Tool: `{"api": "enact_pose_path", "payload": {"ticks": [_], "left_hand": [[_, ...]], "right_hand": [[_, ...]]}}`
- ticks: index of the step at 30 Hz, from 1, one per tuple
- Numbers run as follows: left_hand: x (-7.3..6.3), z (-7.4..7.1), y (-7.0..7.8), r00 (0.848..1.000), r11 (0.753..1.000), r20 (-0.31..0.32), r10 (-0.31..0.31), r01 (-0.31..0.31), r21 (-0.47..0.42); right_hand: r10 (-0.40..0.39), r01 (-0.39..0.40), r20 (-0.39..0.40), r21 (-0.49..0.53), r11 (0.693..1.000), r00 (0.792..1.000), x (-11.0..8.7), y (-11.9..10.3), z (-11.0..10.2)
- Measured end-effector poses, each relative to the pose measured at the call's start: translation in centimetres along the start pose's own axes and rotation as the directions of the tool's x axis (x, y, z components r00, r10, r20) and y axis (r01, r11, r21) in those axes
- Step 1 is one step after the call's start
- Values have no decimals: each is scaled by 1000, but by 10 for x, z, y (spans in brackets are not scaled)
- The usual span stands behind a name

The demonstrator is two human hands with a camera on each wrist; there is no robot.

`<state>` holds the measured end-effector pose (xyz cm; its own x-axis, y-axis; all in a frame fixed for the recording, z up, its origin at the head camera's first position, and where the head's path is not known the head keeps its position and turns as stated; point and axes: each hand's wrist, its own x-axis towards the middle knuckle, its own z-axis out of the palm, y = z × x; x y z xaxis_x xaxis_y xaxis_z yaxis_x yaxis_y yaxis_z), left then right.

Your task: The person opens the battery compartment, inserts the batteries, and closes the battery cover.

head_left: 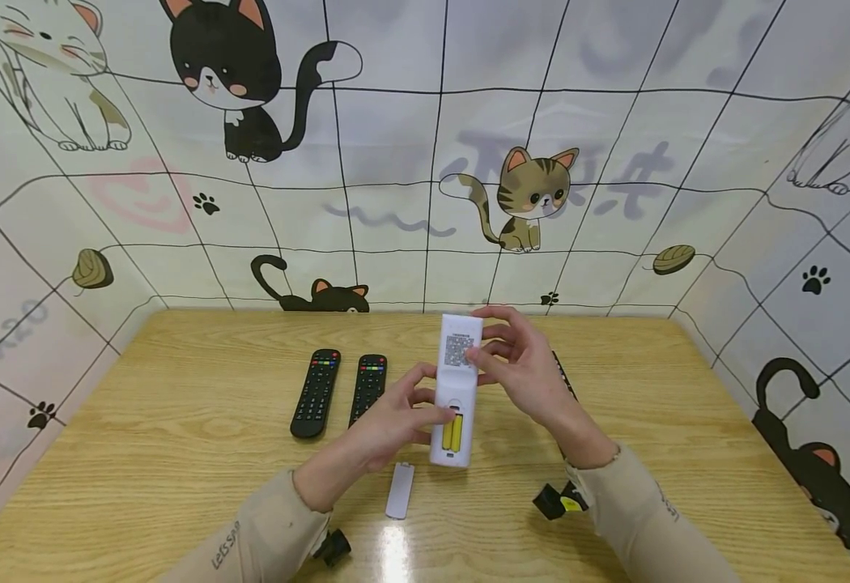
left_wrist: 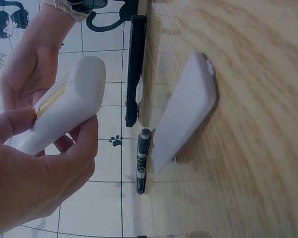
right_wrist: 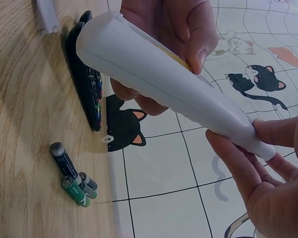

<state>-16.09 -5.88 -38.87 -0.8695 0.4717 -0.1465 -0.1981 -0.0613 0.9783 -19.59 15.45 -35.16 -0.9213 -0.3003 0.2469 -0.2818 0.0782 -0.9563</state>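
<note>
A white remote control [head_left: 459,380] is held above the table, its back facing up and its battery compartment uncovered. Two yellow batteries [head_left: 452,433] lie side by side in that compartment. My left hand [head_left: 396,417] grips the lower part, thumb at the upper end of the batteries and fingers behind the casing. Round the other end, my right hand [head_left: 520,368] pinches the remote with its thumb on the printed label [head_left: 457,350]. On the table below lies the white battery cover [head_left: 399,491], also seen large in the left wrist view.
Two black remotes [head_left: 316,393] lie to the left, the second one [head_left: 369,380] partly behind my left hand. A dark long object [head_left: 565,376] shows behind the right forearm. Several loose batteries [right_wrist: 72,173] lie on the table. A cat-print cloth [head_left: 396,162] stands behind the table.
</note>
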Motion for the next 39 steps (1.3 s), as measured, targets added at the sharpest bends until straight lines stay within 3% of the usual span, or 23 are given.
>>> {"api": "enact_pose_path", "payload": {"ticks": [11, 17, 25, 39], "left_hand": [[-4, 0, 0, 997, 994, 53, 59, -63, 85], [-4, 1, 0, 998, 985, 41, 54, -60, 162], [-5, 1, -1, 998, 978, 18, 64, -66, 197], [-10, -6, 2, 993, 933, 4, 114, -108, 343]], "right_hand": [[31, -31, -8, -18, 999, 999, 1, 2, -2], [31, -31, 1, 5, 999, 1000, 1, 3, -2], [44, -44, 6, -19, 999, 999, 3, 5, -1], [56, -57, -4, -28, 998, 998, 2, 5, -7]]}}
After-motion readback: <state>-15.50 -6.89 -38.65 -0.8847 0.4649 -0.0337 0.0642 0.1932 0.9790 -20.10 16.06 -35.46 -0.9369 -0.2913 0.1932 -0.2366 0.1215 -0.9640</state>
